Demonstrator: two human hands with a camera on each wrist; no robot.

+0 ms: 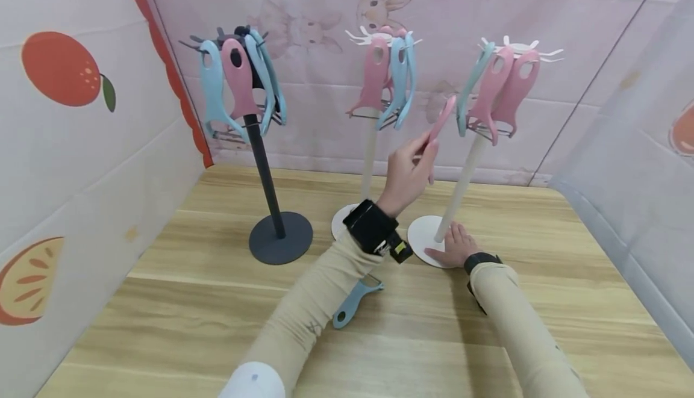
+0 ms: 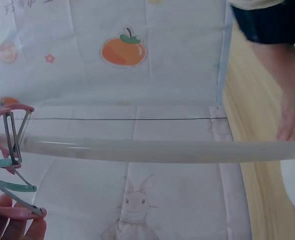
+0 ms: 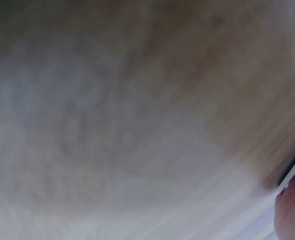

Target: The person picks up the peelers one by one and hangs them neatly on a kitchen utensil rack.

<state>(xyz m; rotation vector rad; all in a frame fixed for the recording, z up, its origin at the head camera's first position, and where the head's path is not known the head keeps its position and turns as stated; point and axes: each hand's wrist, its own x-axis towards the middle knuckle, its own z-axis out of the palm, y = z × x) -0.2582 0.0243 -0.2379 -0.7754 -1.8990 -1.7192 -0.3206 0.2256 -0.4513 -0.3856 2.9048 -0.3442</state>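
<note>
My left hand point(image 1: 409, 172) grips a pink Y-shaped peeler point(image 1: 444, 115), held up just left of the right-hand white stand point(image 1: 461, 181). In the left wrist view, fingers point(image 2: 35, 231) curl at the held peeler's blade end, close below a teal peeler point(image 2: 12, 182). That stand's top hooks carry the teal peeler and pink peelers point(image 1: 490, 88). Down at the table, my right hand point(image 1: 458, 247) rests on the round white base point(image 1: 420, 232), thumb over its edge and fingers extended. The right wrist view is mostly blurred, with a fingertip point(image 3: 292, 210) at its lower right.
A second white stand point(image 1: 370, 151) with pink and blue peelers is behind my left forearm. Further left is a dark grey stand point(image 1: 265, 175) hung with several peelers. One blue peeler point(image 1: 352, 304) lies on the wooden table point(image 1: 179, 314). Printed cloth walls enclose the back and sides.
</note>
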